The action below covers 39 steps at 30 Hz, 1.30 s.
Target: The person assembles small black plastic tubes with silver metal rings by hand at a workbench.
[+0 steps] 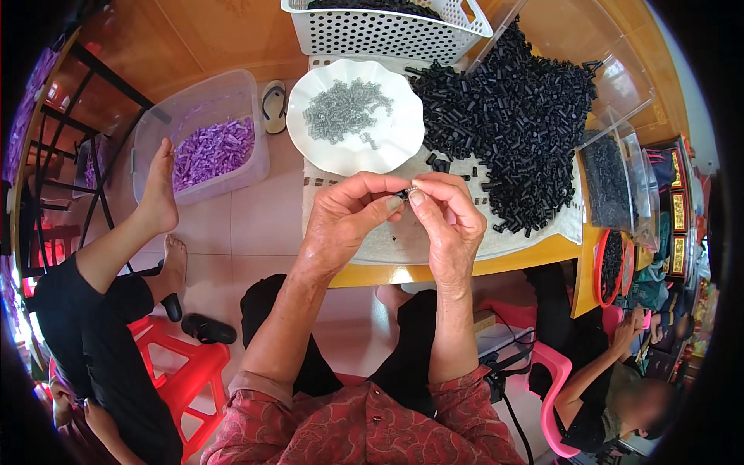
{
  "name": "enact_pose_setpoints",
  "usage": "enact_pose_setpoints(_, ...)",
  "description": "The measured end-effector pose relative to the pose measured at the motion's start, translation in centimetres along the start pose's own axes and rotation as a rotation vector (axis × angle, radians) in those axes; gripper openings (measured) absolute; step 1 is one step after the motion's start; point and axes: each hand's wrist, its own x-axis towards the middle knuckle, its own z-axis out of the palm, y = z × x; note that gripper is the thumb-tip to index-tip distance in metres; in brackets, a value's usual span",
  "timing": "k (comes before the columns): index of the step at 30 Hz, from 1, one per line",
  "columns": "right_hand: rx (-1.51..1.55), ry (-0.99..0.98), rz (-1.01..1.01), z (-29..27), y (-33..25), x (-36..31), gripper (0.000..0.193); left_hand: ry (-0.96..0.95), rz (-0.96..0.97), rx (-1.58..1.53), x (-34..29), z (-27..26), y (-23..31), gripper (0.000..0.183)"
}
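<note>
My left hand [349, 218] and my right hand [449, 221] meet fingertip to fingertip above the table's near edge. Between them they pinch a small black tube [404, 193] with a bit of metal at its end. A white scalloped plate [391, 151] just beyond the hands carries a heap of small grey metal springs [342, 108]. To its right lies a large pile of black plastic tubes [519, 116] on a pale cloth.
A white perforated basket [387, 31] stands at the table's far side. A clear bin of purple pieces [209, 151] sits on the floor to the left, by another person's bare feet [159, 194]. Clear containers of black parts [608, 182] stand right; a seated person [612, 387] is lower right. Red stools below.
</note>
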Motion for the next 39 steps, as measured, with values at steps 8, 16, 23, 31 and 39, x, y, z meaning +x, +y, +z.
enact_pose_setpoints(8, 0.000, 0.009, 0.028, -0.1, -0.2, -0.1, 0.013, 0.004, -0.006, 0.028, 0.0, 0.1, 0.2, 0.021)
enact_pose_setpoints(16, -0.086, -0.006, -0.040, 0.0, 0.0, -0.1, 0.013, 0.038, -0.028, 0.011, 0.0, 0.0, -0.2, 0.020)
enact_pose_setpoints(23, -0.266, -0.039, -0.154, 0.0, -0.9, 0.1, 0.014, 0.043, -0.016, 0.038, 0.1, 0.0, -0.1, 0.020)
enact_pose_setpoints(31, -0.174, 0.050, -0.093, -1.5, -0.3, 0.4, 0.015, 0.035, -0.116, -0.142, 0.1, 0.1, 0.3, 0.022)
enact_pose_setpoints(39, -0.243, 0.223, -0.080, -5.2, 0.9, 1.3, 0.015, 0.008, -0.167, -0.330, 0.1, -0.4, 0.4, 0.024)
